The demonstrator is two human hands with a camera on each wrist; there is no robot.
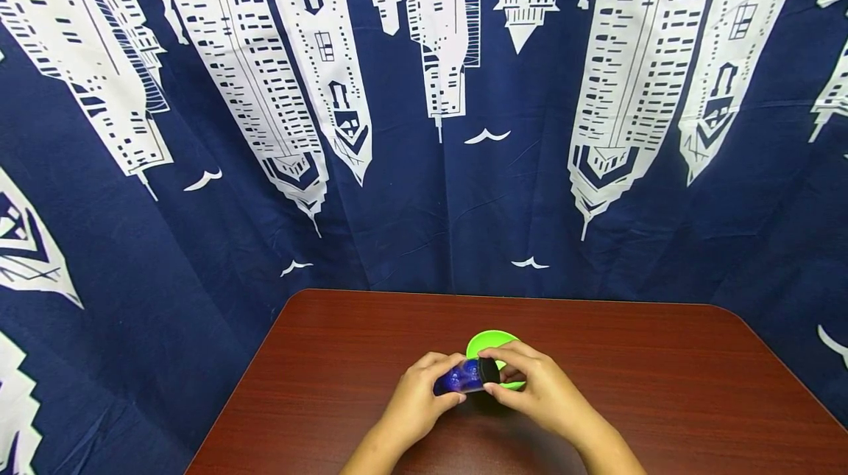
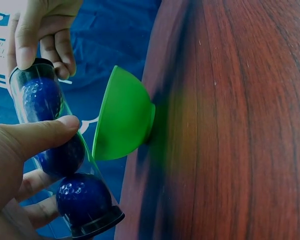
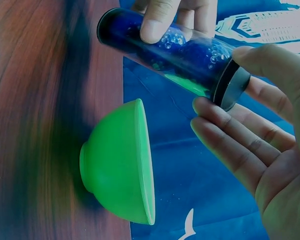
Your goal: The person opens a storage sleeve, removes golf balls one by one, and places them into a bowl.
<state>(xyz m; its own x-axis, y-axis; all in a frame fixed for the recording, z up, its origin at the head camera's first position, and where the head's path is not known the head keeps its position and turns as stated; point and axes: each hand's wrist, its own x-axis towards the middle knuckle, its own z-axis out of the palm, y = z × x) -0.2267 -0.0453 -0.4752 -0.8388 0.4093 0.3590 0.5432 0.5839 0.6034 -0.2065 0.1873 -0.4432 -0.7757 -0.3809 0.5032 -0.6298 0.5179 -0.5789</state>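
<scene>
A clear tube (image 1: 456, 379) with black end caps holds three dimpled blue golf balls (image 2: 85, 200). My left hand (image 1: 417, 395) grips the tube around its body, thumb on one side and fingers on the other. At the tube's right end, my right hand (image 1: 542, 384) holds the black cap (image 3: 231, 89) between thumb and fingers; the cap is on the tube. The tube is held tilted above the table, close to a green bowl (image 1: 489, 341). That bowl stands upright, partly hidden behind the right hand and tube in the head view. Its inside is mostly hidden.
A reddish-brown wooden table (image 1: 344, 342) with rounded far corners lies beneath the hands. Behind it and to the sides hangs a dark blue cloth (image 1: 411, 232) printed with white buildings and birds.
</scene>
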